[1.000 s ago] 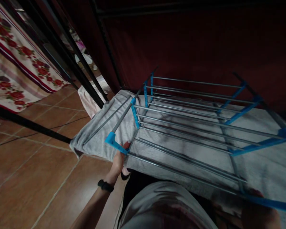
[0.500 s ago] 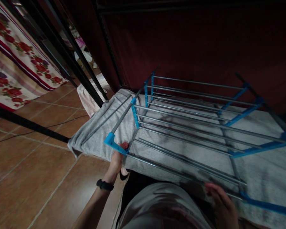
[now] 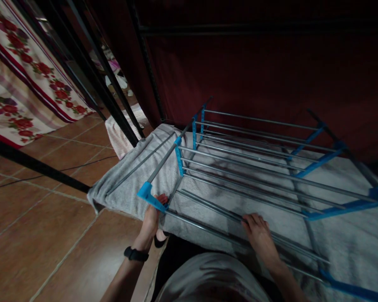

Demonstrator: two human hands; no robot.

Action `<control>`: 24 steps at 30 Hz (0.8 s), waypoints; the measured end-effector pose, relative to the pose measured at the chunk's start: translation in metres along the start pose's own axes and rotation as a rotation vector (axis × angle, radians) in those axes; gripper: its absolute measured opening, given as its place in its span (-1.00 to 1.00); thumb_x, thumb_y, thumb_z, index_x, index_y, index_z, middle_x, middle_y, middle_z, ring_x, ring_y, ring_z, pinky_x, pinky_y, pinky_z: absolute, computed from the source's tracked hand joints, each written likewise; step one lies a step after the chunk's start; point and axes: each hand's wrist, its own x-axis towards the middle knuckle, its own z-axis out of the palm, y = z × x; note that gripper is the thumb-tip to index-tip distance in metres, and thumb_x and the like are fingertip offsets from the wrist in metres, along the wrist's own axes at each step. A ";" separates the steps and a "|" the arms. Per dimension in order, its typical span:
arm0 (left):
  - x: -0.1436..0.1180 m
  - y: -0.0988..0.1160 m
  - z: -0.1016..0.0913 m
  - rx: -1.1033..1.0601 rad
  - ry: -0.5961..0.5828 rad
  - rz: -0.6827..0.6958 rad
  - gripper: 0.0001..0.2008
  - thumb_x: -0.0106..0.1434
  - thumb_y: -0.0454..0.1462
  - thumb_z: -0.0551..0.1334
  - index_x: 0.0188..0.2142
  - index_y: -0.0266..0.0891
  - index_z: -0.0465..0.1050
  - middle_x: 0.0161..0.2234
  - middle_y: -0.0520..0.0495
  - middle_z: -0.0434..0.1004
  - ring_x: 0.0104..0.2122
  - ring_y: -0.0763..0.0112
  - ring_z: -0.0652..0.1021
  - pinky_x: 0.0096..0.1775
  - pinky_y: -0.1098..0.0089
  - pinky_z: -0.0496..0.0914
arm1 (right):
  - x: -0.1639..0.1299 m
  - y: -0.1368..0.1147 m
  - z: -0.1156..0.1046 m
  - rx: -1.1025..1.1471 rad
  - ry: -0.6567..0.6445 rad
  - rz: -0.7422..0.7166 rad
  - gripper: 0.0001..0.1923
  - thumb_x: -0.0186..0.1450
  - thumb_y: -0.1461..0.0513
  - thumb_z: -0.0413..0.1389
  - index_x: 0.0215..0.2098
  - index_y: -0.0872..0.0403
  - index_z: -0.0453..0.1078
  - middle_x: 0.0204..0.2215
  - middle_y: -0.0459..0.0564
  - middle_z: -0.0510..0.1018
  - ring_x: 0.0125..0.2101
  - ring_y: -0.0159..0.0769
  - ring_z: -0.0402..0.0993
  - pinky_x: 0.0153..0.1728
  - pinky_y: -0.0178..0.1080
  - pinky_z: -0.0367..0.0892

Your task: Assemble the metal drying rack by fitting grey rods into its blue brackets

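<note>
A drying rack (image 3: 258, 167) with grey metal rods and blue plastic joints stands in front of me. A grey towel (image 3: 129, 184) lies spread on its lower tier and hangs over the left end. My left hand (image 3: 151, 216), with a black band on the wrist, grips the near left corner under a blue joint. My right hand (image 3: 258, 235) rests fingers-down on the nearest rods, over the towel's front edge. Whether its fingers pinch the cloth is hidden by the rods.
Brown floor tiles (image 3: 34, 235) spread to the left. Black metal bars (image 3: 91, 84) slant across the upper left, with a floral cloth (image 3: 15, 84) behind them. A dark red curtain (image 3: 271, 71) fills the back. A pale striped cloth (image 3: 121, 134) lies by the bars.
My right hand has come up from the lower right edge and moved left onto the near rods. My left hand has stayed at the corner. The view has tilted slightly down.
</note>
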 end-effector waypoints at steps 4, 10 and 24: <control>-0.001 0.003 0.002 0.008 -0.001 0.008 -0.59 0.31 -0.02 0.21 -0.20 -0.35 0.59 -0.20 -0.28 0.67 -0.06 0.08 0.62 0.18 0.05 0.36 | 0.006 0.009 0.000 0.129 -0.033 -0.028 -0.73 0.47 0.15 -0.12 -0.23 0.02 0.38 -0.28 0.03 0.52 -0.25 -0.17 0.48 -0.17 -0.08 0.41; 0.002 0.007 0.002 -0.040 0.037 -0.004 -0.62 0.33 -0.06 0.18 -0.18 -0.34 0.57 -0.20 -0.28 0.67 -0.12 0.11 0.64 0.12 0.07 0.41 | 0.005 0.008 -0.011 0.145 -0.004 -0.078 -0.74 0.49 0.12 -0.14 -0.13 0.02 0.34 -0.26 0.04 0.53 -0.25 -0.16 0.51 -0.17 -0.07 0.43; -0.028 0.080 0.018 -0.219 0.058 0.261 -0.56 0.27 0.02 0.21 -0.18 -0.34 0.55 -0.21 -0.21 0.65 -0.19 0.22 0.62 0.00 0.21 0.44 | -0.008 -0.036 -0.068 0.226 0.127 -0.163 -0.77 0.49 0.06 -0.07 -0.08 -0.01 0.32 -0.24 0.03 0.54 -0.24 -0.19 0.55 -0.24 -0.14 0.50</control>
